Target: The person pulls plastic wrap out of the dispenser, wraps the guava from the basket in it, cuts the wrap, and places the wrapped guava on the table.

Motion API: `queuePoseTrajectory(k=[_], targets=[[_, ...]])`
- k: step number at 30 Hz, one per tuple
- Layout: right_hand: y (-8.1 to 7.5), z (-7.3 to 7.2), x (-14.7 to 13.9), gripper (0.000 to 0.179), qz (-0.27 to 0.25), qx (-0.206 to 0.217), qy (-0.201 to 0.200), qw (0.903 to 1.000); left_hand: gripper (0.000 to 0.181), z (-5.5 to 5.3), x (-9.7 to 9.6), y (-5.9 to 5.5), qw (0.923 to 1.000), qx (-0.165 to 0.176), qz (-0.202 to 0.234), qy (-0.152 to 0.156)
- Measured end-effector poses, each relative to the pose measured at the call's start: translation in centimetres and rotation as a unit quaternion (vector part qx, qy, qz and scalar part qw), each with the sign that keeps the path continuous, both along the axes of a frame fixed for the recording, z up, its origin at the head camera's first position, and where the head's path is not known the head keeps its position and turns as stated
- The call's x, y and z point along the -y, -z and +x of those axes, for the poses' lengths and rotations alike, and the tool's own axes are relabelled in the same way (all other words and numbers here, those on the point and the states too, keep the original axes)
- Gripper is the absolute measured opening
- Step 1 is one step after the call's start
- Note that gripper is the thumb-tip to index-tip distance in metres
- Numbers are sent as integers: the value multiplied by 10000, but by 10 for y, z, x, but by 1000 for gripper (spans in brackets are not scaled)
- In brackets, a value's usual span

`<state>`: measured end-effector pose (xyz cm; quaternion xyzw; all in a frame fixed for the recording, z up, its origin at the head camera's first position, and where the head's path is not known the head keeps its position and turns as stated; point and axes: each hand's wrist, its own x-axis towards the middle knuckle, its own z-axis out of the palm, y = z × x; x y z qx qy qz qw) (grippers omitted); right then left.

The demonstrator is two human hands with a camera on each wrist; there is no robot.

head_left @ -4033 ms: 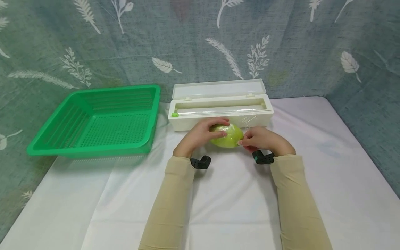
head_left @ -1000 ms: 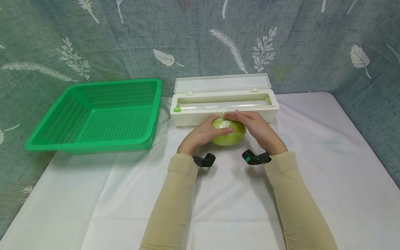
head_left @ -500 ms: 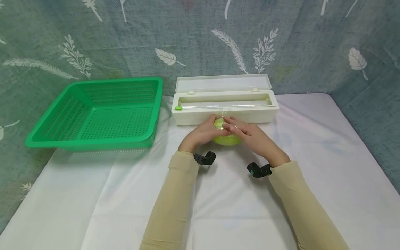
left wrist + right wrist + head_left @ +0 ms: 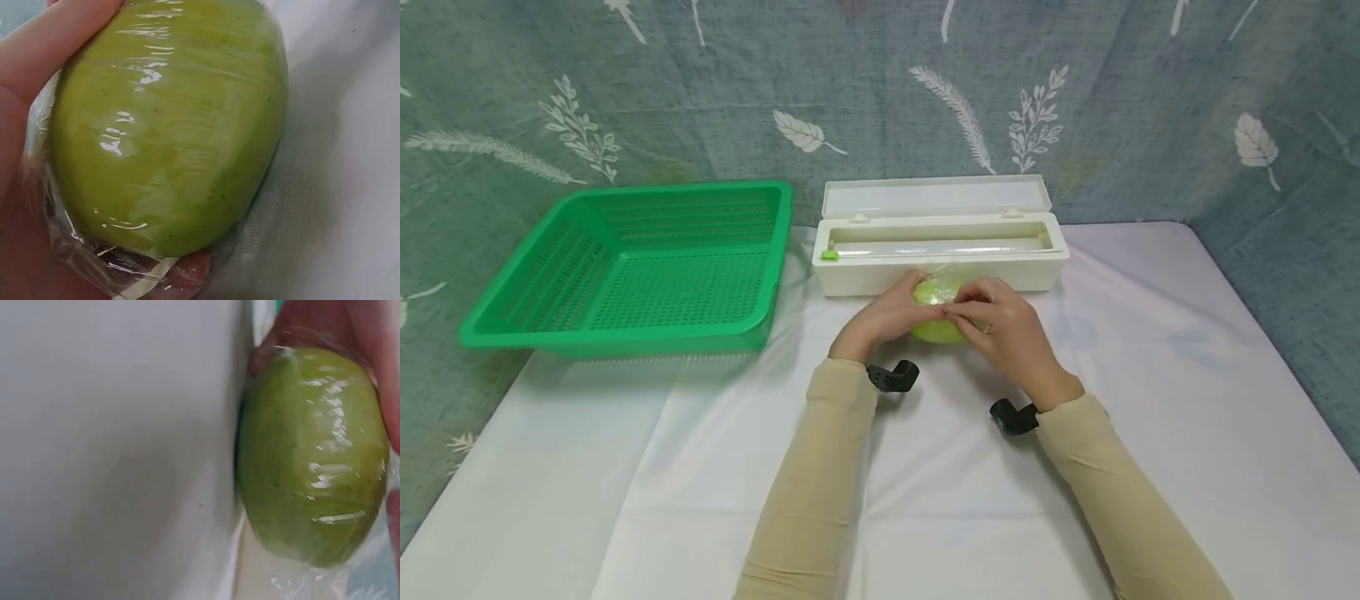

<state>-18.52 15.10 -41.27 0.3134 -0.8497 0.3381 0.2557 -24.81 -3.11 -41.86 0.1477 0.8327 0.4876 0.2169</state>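
A green mango [image 4: 934, 292], oval with fine dark specks, stands on the white cloth before the cling film dispenser [image 4: 940, 258]. Clear cling film [image 4: 119, 269] covers the fruit and bunches loosely at one end in the left wrist view. My left hand [image 4: 891, 315] holds the mango from the left, thumb across its near side. My right hand [image 4: 1003, 325] has thumb and fingertips pinched together at the film, close to the left thumb's tip. Loose film [image 4: 294, 584] also stretches off the mango's end in the right wrist view. The mango's underside is hidden.
The dispenser's lid [image 4: 936, 198] stands raised, showing the film roll [image 4: 940, 247] inside; a green slider [image 4: 830, 255] sits at its left end. A green slotted basket [image 4: 677, 292] stands at the left. A patterned curtain [image 4: 865, 83] hangs behind the table.
My right hand has gone from the mango's right end to its top, lying flat there, and now pinches the film. My left hand has kept its hold on the mango.
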Motion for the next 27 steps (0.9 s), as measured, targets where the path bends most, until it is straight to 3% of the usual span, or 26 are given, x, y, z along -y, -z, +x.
queuePoseTrajectory(k=[3,6,10,14,17,19,24,27], targets=[[-3,2,-7,12,-378,811,-322,9955,77,1,0,0,9999,-24,-128,49],[-14,8,-10,13,-680,1621,-646,9823,85,2,1,-1,9996,40,-256,55],[-21,10,-8,13,-654,2005,-882,9735,85,4,5,-4,9994,51,-155,312],[-9,1,-12,13,-468,1906,-909,9763,87,6,11,-7,9960,112,-191,864],[1,-5,-15,12,-231,1668,-882,9818,87,7,13,-8,9934,343,-503,976],[3,-6,-16,12,-31,1414,-885,9860,84,8,11,-9,9939,428,-626,801],[2,-6,-15,15,543,807,-834,9918,82,6,1,-10,9976,212,-628,178],[0,-4,-14,13,762,552,-722,9929,73,5,-3,-8,9991,-10,-399,112]])
